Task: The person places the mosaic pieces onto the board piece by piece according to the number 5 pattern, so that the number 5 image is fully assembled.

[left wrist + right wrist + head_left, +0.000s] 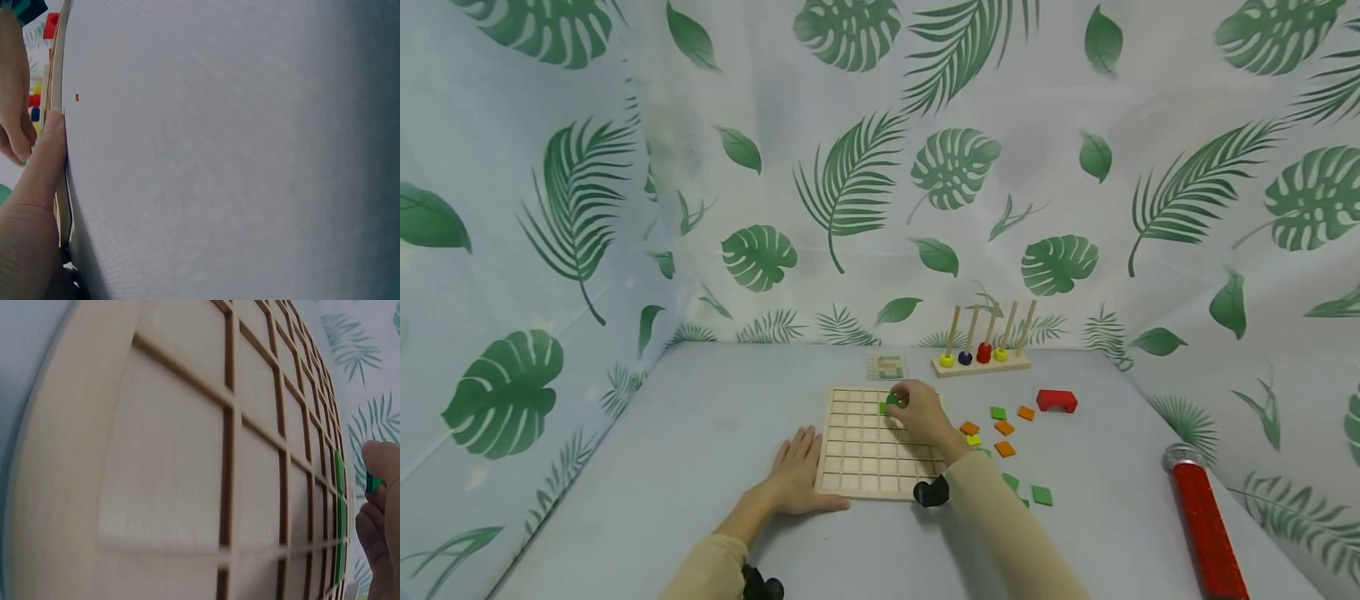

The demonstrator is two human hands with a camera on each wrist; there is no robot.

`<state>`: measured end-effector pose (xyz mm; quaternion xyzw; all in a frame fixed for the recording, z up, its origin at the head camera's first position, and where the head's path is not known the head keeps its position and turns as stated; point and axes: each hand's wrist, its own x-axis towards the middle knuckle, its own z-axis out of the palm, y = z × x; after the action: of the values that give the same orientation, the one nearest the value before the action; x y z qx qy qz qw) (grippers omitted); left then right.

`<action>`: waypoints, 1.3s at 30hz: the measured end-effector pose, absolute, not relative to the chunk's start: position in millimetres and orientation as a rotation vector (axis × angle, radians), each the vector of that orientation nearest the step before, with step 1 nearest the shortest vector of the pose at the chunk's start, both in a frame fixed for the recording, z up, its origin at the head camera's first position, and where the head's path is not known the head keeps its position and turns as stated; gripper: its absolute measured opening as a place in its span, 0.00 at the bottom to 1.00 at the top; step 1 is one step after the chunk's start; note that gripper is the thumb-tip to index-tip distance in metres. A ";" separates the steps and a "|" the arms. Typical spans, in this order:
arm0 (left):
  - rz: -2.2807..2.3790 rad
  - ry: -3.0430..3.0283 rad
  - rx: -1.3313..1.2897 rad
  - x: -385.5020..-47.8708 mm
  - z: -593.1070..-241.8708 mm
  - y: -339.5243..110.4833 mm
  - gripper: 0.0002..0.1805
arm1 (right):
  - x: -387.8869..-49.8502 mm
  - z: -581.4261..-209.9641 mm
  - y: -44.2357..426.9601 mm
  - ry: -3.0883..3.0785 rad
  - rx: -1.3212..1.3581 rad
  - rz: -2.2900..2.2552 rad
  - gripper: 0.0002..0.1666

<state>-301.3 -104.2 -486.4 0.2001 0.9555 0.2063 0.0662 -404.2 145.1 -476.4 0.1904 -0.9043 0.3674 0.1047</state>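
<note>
A wooden grid board (861, 458) lies on the table in the middle of the head view. My right hand (921, 412) is over the board's far part and pinches a small green tile (373, 482) between thumb and fingers. Green pieces (340, 487) sit in grid cells near the far edge, just beside that hand. At the board's left side, my left hand (801, 471) rests on the table with fingers spread and straight. Its thumb (47, 156) lies along the near edge, against the frame.
Loose orange tiles (1005, 449) and green tiles (1042, 495) are scattered right of the board. Behind stand a small pattern card (887, 367) and a peg stand with coloured beads (985, 366). Farther right are a red arch block (1056, 400) and a red cylinder (1213, 533).
</note>
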 end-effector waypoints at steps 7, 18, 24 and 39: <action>0.643 2.874 0.614 -301.4 -484.3 -105.2 0.65 | -410.8 -477.6 123.2 -2.697 0.616 1.066 0.16; 0.620 2.867 0.604 -301.6 -488.3 -105.5 0.66 | -416.5 -483.0 113.3 -2.729 0.664 0.944 0.16; 0.617 2.868 0.595 -301.9 -485.0 -106.5 0.66 | -418.5 -482.0 109.5 -2.787 0.599 0.852 0.15; 0.608 2.877 0.589 -300.7 -483.9 -105.6 0.66 | -417.1 -484.3 108.9 -2.760 0.544 0.726 0.15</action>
<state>-300.7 -105.6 -483.9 0.1958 0.9569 0.2021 0.0711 -417.1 108.9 -484.3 0.1860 -0.9433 0.2482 0.1180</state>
